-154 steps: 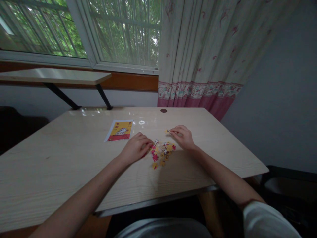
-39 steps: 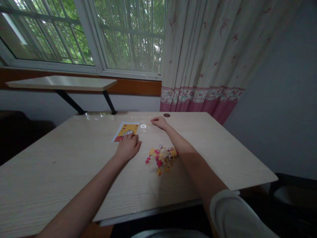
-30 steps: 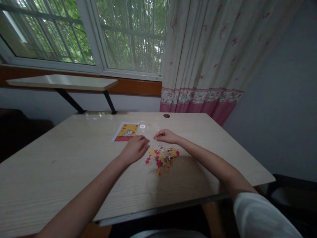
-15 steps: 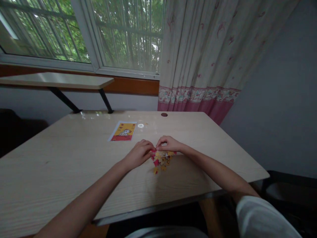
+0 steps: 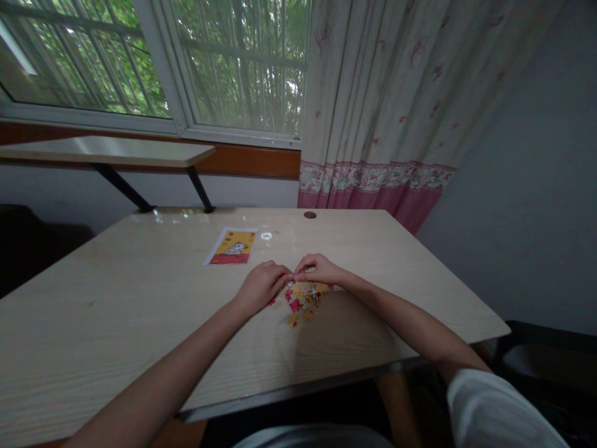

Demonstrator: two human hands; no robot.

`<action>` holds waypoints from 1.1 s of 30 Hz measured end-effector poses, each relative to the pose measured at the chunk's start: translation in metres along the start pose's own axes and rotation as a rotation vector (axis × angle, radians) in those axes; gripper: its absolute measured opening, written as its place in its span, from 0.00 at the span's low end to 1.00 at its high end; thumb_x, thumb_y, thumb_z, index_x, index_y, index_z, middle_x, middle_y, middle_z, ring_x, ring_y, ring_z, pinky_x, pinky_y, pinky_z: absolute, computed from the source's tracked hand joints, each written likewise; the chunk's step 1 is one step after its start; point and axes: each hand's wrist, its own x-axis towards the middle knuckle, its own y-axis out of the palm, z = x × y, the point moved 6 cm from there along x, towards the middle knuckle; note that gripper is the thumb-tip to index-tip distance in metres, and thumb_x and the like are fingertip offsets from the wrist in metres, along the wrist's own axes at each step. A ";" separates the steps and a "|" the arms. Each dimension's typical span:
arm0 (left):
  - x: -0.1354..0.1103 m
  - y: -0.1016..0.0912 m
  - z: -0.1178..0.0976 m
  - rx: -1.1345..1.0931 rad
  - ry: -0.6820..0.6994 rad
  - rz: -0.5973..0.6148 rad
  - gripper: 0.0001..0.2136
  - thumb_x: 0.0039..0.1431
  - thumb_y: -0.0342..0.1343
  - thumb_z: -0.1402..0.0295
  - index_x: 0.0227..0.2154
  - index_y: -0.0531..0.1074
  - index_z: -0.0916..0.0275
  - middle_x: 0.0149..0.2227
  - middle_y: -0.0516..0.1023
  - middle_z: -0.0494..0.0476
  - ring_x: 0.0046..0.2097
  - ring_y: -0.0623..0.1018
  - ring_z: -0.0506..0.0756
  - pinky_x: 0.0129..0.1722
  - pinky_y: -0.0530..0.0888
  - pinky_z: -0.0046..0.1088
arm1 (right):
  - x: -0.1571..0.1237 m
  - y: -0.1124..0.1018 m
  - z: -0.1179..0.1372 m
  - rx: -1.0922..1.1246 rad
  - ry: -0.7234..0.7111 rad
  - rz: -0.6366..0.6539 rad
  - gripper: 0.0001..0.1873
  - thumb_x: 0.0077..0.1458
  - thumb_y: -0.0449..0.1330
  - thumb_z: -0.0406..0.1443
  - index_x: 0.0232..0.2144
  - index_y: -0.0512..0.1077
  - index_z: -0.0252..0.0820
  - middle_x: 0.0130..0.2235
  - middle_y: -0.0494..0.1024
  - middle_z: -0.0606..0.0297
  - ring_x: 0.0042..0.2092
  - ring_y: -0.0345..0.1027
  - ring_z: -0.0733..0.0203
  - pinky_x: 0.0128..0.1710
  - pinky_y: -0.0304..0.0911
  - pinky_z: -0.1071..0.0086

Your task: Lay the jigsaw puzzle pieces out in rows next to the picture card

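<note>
A small heap of red, yellow and white puzzle pieces [image 5: 302, 300] lies on the pale wooden table [image 5: 140, 323]. My left hand [image 5: 259, 286] rests at the heap's left edge, fingers curled and pinched at its top. My right hand [image 5: 318, 270] is at the heap's far side, fingers curled too, and its fingertips meet those of the left hand. What they pinch is too small to make out. A yellow and red picture card [image 5: 232, 246] lies flat farther back on the left.
A round cable hole [image 5: 310, 214] sits near the table's far edge. Behind stand a narrow shelf [image 5: 107, 150] on black brackets, a barred window and a floral curtain [image 5: 382, 99]. A dark seat [image 5: 545, 361] is at the lower right.
My right hand came back from the far side of the table to the heap. My left hand moved from the card's corner to the heap. Both hands' fingertips now meet over it.
</note>
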 end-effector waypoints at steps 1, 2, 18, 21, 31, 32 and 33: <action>0.000 0.000 0.000 -0.004 -0.001 -0.006 0.13 0.61 0.46 0.63 0.33 0.74 0.63 0.29 0.73 0.57 0.33 0.71 0.53 0.34 0.66 0.27 | -0.001 0.000 0.003 -0.015 -0.019 -0.034 0.13 0.47 0.61 0.43 0.27 0.76 0.37 0.25 0.75 0.65 0.30 0.65 0.66 0.32 0.60 0.73; -0.001 0.000 0.000 -0.014 -0.001 -0.010 0.13 0.61 0.47 0.63 0.32 0.74 0.63 0.28 0.73 0.57 0.33 0.71 0.53 0.34 0.66 0.27 | -0.002 -0.001 0.006 -0.044 -0.051 -0.073 0.12 0.47 0.61 0.42 0.26 0.76 0.38 0.25 0.74 0.65 0.30 0.65 0.66 0.32 0.60 0.73; 0.000 0.004 0.032 -0.568 -0.338 -0.120 0.15 0.51 0.55 0.59 0.33 0.75 0.67 0.28 0.77 0.57 0.28 0.72 0.52 0.28 0.67 0.27 | -0.017 -0.012 0.038 -0.537 -0.390 -0.401 0.07 0.53 0.58 0.38 0.28 0.74 0.42 0.26 0.76 0.65 0.32 0.64 0.64 0.36 0.56 0.67; -0.001 -0.006 0.029 -0.440 -0.268 -0.196 0.11 0.51 0.56 0.63 0.33 0.75 0.64 0.32 0.77 0.58 0.35 0.73 0.54 0.35 0.69 0.30 | -0.015 -0.012 0.034 -0.466 -0.350 -0.414 0.07 0.53 0.58 0.39 0.29 0.74 0.42 0.28 0.77 0.64 0.33 0.65 0.64 0.38 0.57 0.67; -0.001 -0.012 0.025 -0.245 -0.160 -0.210 0.14 0.54 0.55 0.64 0.43 0.69 0.62 0.34 0.74 0.55 0.32 0.70 0.51 0.34 0.69 0.28 | -0.015 -0.027 0.020 -0.431 -0.242 -0.459 0.08 0.53 0.58 0.40 0.30 0.74 0.42 0.30 0.76 0.63 0.35 0.66 0.62 0.40 0.57 0.66; -0.001 -0.012 0.025 -0.214 -0.147 -0.176 0.13 0.54 0.54 0.64 0.41 0.70 0.63 0.35 0.74 0.56 0.33 0.71 0.51 0.35 0.69 0.28 | -0.015 -0.032 0.015 -0.424 -0.214 -0.496 0.09 0.53 0.58 0.40 0.30 0.74 0.42 0.30 0.76 0.62 0.35 0.66 0.62 0.40 0.57 0.66; -0.001 -0.012 0.025 -0.181 -0.126 -0.134 0.11 0.55 0.53 0.65 0.39 0.71 0.63 0.35 0.74 0.57 0.35 0.71 0.52 0.36 0.69 0.29 | -0.016 -0.037 0.010 -0.416 -0.189 -0.529 0.09 0.53 0.58 0.40 0.30 0.74 0.41 0.31 0.76 0.61 0.35 0.66 0.62 0.40 0.58 0.66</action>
